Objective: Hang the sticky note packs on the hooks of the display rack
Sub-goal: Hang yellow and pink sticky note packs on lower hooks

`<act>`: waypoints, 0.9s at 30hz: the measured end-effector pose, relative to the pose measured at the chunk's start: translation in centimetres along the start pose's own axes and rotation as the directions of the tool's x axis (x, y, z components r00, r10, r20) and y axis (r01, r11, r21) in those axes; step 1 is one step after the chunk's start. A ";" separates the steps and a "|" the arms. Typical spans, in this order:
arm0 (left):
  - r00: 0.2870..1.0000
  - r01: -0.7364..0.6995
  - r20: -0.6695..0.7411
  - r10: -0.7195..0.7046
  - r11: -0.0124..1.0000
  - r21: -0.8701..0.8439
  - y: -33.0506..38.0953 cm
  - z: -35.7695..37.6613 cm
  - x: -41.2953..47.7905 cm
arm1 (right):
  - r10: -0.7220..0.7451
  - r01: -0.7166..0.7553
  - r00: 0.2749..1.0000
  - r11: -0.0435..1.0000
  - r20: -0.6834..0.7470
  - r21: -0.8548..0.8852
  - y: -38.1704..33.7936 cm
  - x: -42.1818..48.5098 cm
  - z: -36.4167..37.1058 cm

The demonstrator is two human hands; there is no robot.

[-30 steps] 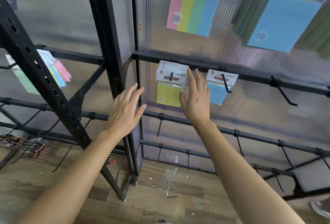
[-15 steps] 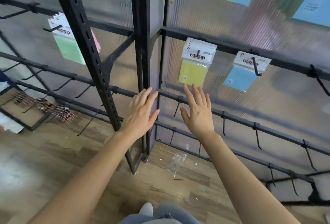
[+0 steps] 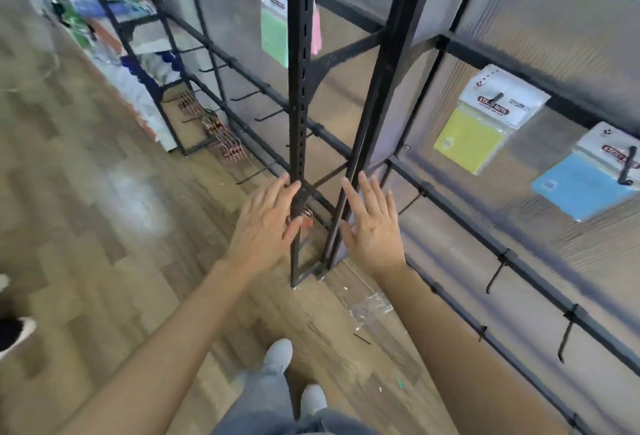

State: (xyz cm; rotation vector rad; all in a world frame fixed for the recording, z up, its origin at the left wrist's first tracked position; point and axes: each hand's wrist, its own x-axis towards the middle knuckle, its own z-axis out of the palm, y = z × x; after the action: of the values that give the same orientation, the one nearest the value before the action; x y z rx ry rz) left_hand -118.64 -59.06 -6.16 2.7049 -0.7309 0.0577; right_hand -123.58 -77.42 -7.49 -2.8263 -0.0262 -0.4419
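Down at the rack's foot, both hands are empty.
Left hand (image 3: 266, 223) and right hand (image 3: 375, 226) hover flat with fingers spread, gripping nothing, either side of the slotted black metal post (image 3: 300, 88); whether my left fingertips touch it, I can't tell. Up and to the right hangs the yellow sticky note pack in its glossy clear sleeve (image 3: 485, 123), long side dropping from its peg, with the pale blue pack (image 3: 585, 178) just beyond. My right hand's nearer both. Bare black wire hooks (image 3: 497, 273) jut from the lower rails, low right. No loose pack in sight, so I reckon fetching one comes next. A crinkled clear wrapper (image 3: 370, 306) lies on the wood-plank floor (image 3: 104, 226).
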 end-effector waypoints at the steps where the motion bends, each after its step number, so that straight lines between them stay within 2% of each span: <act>1: 1.000 0.028 -0.010 -0.028 1.000 0.010 -0.5 -0.3 -1.1 | -0.031 0.031 1.000 0.999 -0.002 0.014 -0.8 0.1 0.4; 7: 0.975 0.219 -0.030 -0.218 0.975 0.026 -5.0 -1.6 -6.0 | -0.192 0.184 0.979 0.977 0.072 0.110 -5.5 0.4 2.8; 13: 0.955 0.286 -0.091 -0.284 0.958 0.009 -9.3 -2.6 -7.0 | -0.299 0.251 0.929 0.942 0.217 0.224 -9.5 2.7 5.0; 20: 0.962 0.259 -0.096 -0.256 0.966 0.009 -16.7 -5.4 -3.8 | -0.250 0.225 0.944 0.965 0.217 0.132 -14.7 8.2 6.9; 27: 0.984 0.157 -0.087 -0.156 0.988 0.002 -26.1 -10.8 1.0 | -0.054 0.056 0.964 0.998 0.259 -0.003 -21.4 15.6 9.3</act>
State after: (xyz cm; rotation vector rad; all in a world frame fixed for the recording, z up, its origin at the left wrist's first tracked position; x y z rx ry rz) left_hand -104.35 -34.82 -3.97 2.7389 -0.4923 0.1400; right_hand -107.28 -54.69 -5.45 -2.8790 -0.1557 -0.0812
